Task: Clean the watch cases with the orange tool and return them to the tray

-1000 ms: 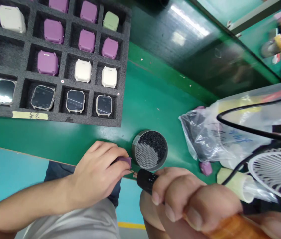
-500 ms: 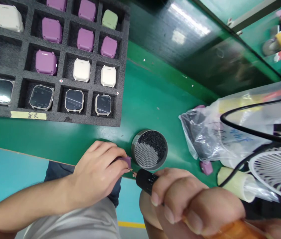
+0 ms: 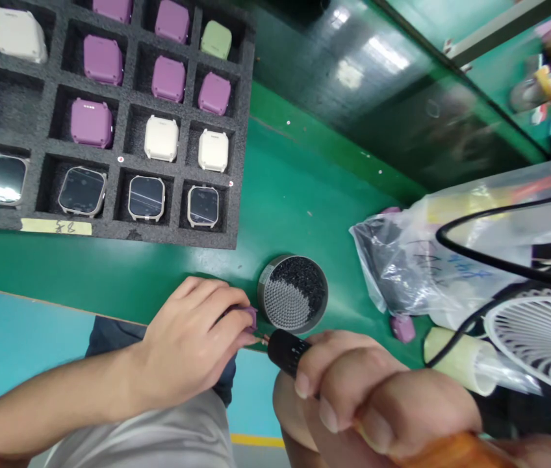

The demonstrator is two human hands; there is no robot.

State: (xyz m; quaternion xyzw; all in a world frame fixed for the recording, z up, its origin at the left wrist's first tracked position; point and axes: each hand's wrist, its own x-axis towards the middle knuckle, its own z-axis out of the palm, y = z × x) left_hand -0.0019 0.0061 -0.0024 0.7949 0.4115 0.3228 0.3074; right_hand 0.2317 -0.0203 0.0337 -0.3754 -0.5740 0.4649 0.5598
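Note:
Near the bench's front edge, my left hand (image 3: 197,328) is closed around a small purple watch case (image 3: 252,317), mostly covered by the fingers. My right hand (image 3: 377,396) wraps round an electric screwdriver (image 3: 288,352) with a black collar and an orange body. Its thin bit points left at the case, close to my left fingertips. Whether the bit sits in a screw I cannot tell. Just beyond both hands stands a round grey dish (image 3: 263,279) with a dimpled floor. Tiny black screws (image 3: 312,283) are heaped along its far right side.
A black foam tray (image 3: 132,117) at the left holds purple, white and green watch cases, several screen-up. On the right lie a clear plastic bag (image 3: 402,273), a purple case (image 3: 403,328), a tape roll (image 3: 458,361), a black cable (image 3: 480,253) and a white fan (image 3: 543,338).
Both hands keep nearly the same place and grip. My left thumb has shifted slightly by the screwdriver's tip, and less of the bit shows now.

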